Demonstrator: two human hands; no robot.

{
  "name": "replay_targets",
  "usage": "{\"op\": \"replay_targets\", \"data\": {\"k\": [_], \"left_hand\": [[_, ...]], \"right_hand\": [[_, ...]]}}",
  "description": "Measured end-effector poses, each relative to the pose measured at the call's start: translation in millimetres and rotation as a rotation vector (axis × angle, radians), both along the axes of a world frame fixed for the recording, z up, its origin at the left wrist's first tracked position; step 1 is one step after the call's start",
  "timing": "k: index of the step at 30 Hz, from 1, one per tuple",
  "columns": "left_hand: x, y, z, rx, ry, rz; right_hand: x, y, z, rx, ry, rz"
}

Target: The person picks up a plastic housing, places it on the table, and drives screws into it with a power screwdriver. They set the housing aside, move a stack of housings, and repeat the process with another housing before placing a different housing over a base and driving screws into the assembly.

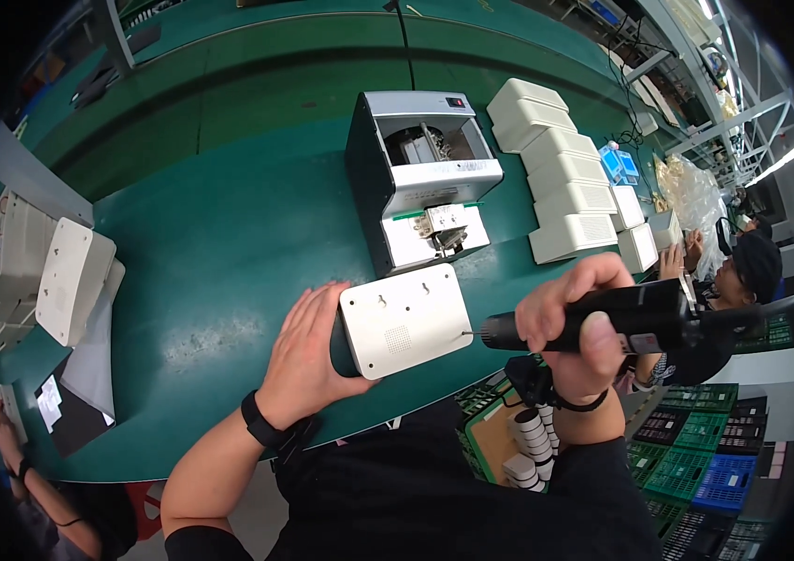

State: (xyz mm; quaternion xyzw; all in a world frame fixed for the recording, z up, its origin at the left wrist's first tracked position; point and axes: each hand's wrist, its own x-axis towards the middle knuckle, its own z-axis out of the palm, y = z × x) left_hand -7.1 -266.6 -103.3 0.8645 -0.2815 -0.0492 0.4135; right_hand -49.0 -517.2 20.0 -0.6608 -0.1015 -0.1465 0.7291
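A cream plastic housing (pixel 434 329) lies on the green table in front of me, showing a face with keyhole slots, corner holes and a small round grille. My left hand (pixel 308 351) grips its left side, fingers along the edge and thumb at the near corner. In my right hand (pixel 573 323) is a black electric screwdriver (pixel 635 316), held level. Its thin bit points left and meets the housing near the right corner hole. Just beyond the housing stands a grey and black screw feeder machine (pixel 439 182) with a drum inside its open top.
Several cream housings (pixel 570 178) line the table at right, by smaller white boxes (pixel 638 248). More housings (pixel 74 280) stack at left near a dark folder (pixel 88 402). Co-workers sit at right (pixel 743 266) and lower left (pixel 51 496). Crates (pixel 724 477) stand lower right.
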Motion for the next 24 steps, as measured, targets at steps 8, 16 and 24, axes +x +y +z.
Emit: {"op": "replay_targets", "data": {"k": [8, 16, 24], "left_hand": [[1, 0, 0, 0.023, 0.011, 0.007], [0, 0, 1, 0.049, -0.025, 0.004], [-6, -5, 25, 0.097, 0.114, 0.007]], "right_hand": [[1, -6, -27, 0.099, 0.03, 0.018], [1, -8, -29, 0.089, 0.043, 0.123], [13, -35, 34, 0.173, -0.018, 0.099]]}}
